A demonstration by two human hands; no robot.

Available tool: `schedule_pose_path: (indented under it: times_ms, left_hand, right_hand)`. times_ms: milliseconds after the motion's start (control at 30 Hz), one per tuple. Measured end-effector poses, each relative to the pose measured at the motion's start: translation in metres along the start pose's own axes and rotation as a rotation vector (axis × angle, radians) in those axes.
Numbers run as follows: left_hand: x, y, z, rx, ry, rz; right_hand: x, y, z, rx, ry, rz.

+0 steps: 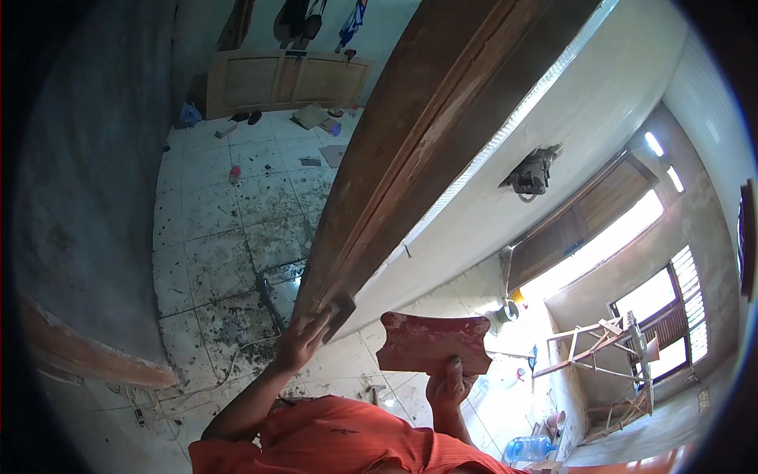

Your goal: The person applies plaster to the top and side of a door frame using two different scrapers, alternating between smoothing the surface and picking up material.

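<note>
My left hand (300,341) is closed around a small dark, flat block (339,316). It holds the block against the lower part of a brown wooden door frame (395,150), where the frame meets the white wall (482,213). My right hand (450,389) grips a reddish board (433,338) with curved-in ends, its thumb on the face and its fingers hidden behind. Pale smears mark the board, which is held apart from the wall. The block's exact kind is unclear.
Dirt and dark debris cover the tiled floor (229,261) beyond the doorway. A hammer (374,390) lies near my feet. Wooden trestles (592,347) and a blue water jug (529,449) stand at right. A wooden panel (260,83) leans at the back; a cable (229,367) trails at left.
</note>
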State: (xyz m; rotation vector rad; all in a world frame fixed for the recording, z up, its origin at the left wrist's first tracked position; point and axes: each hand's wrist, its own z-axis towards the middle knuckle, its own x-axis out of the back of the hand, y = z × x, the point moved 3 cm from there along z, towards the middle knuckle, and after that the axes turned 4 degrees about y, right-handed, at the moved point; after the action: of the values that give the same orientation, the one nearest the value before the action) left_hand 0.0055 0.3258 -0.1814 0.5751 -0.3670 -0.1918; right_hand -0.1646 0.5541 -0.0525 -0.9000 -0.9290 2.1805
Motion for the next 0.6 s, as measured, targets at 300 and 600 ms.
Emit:
schedule_pose_path:
  times_ms: [300, 600]
  left_hand:
    - [0.045, 0.089, 0.161, -0.237, 0.295, 0.02]
    - [0.095, 0.226, 0.386, -0.412, 0.362, -0.121]
  right_hand:
    - [0.002, -0.013, -0.002, -0.028, 0.203, -0.012]
    - [0.012, -0.009, -0.005, 0.057, 0.028, 0.064]
